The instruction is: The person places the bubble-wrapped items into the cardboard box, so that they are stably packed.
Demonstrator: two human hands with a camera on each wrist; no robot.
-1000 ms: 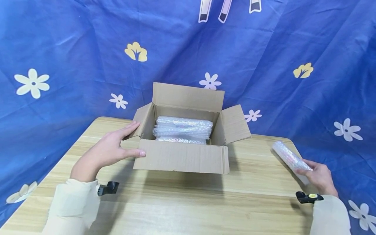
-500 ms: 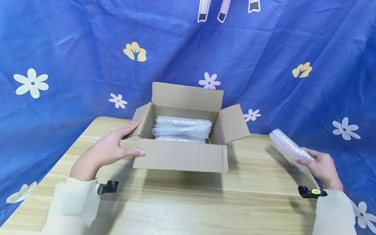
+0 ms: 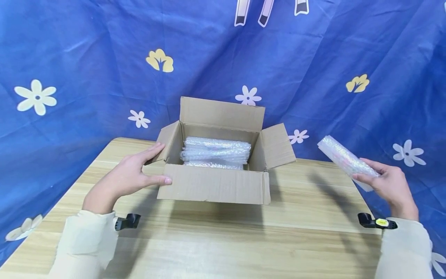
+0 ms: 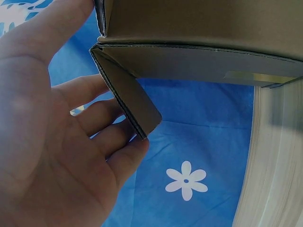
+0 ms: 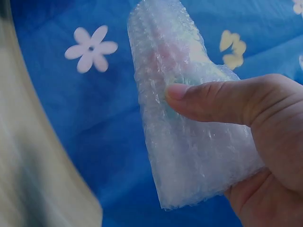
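A cardboard box (image 3: 213, 184) stands on the table with its flaps spread. My left hand (image 3: 127, 178) holds its left corner: the thumb lies on the front flap, and the fingers are at the left flap (image 4: 128, 94), some behind it. Inside the box lie several bubble-wrapped packs (image 3: 216, 151). Off to the right, my right hand (image 3: 391, 184) grips another bubble-wrapped pack (image 3: 348, 159) by its near end, raised above the table's right edge. Its thumb presses on the clear wrap (image 5: 189, 151), where blurred pink and green show through. The right fingers are mostly hidden beneath the pack.
The wooden table (image 3: 223, 244) reaches toward me, in front of the box. A blue cloth (image 3: 209, 50) with flowers hangs behind it and shows beyond both side edges. The box's right flap (image 3: 278, 145) sticks out toward the right hand.
My right hand has lifted the bubble-wrapped pack up from near the table's right side, drifting slightly right. My left hand and the box stay nearly where they were.
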